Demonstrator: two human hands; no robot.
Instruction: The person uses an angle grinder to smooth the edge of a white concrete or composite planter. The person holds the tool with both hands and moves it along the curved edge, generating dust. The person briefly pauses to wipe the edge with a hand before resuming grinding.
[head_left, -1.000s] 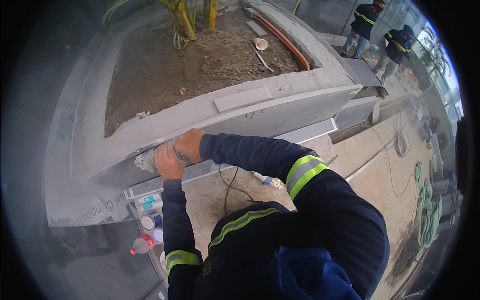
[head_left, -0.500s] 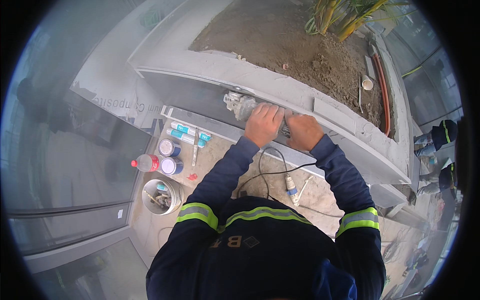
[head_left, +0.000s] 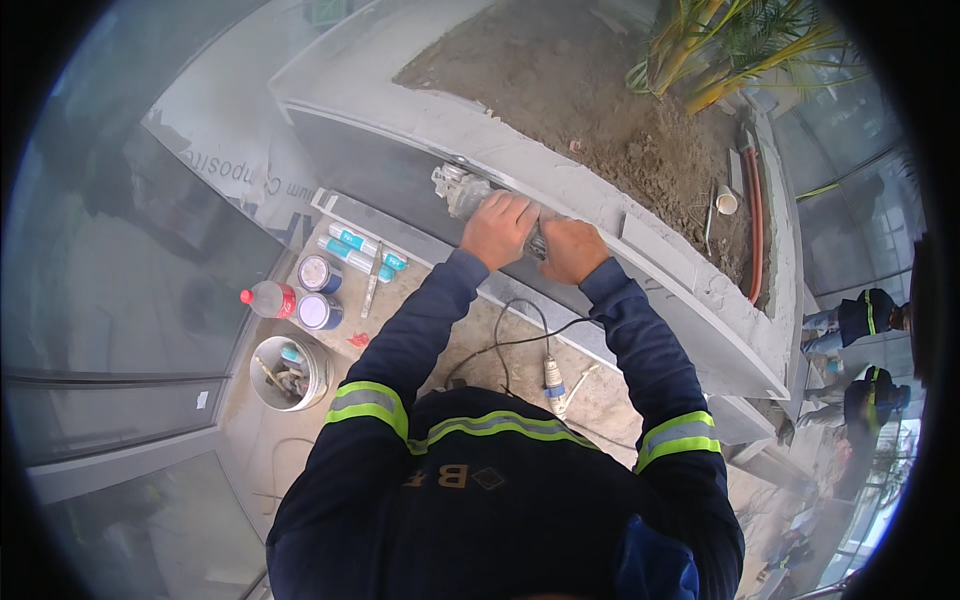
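Observation:
My left hand (head_left: 497,228) and my right hand (head_left: 572,250) are closed around a grey corded power tool (head_left: 462,190), which lies against the upper part of a grey panel (head_left: 365,145) on the planter's side. The tool's underside and its contact with the panel are hidden. Just below runs a long pale strip (head_left: 338,208) along the panel. Black cable (head_left: 510,335) loops down to a plug connector (head_left: 554,383). To the left lie cartridge tubes (head_left: 357,258), a flat blade (head_left: 371,285), two round cans (head_left: 319,312) and a red-capped bottle (head_left: 273,299).
A white bucket (head_left: 318,372) holding tools stands at lower left, beside glass panes (head_left: 120,300). The soil planter's rim (head_left: 600,185) bears a loose slab (head_left: 660,245); palm stems (head_left: 700,70) and orange pipes (head_left: 755,230) are inside. Two co-workers (head_left: 865,315) are at the right.
The view has swung round since a second ago, bringing the bucket and left-side glass into clearer sight. Both hands stay on the tool, appearing slightly higher and further left than half a second ago.

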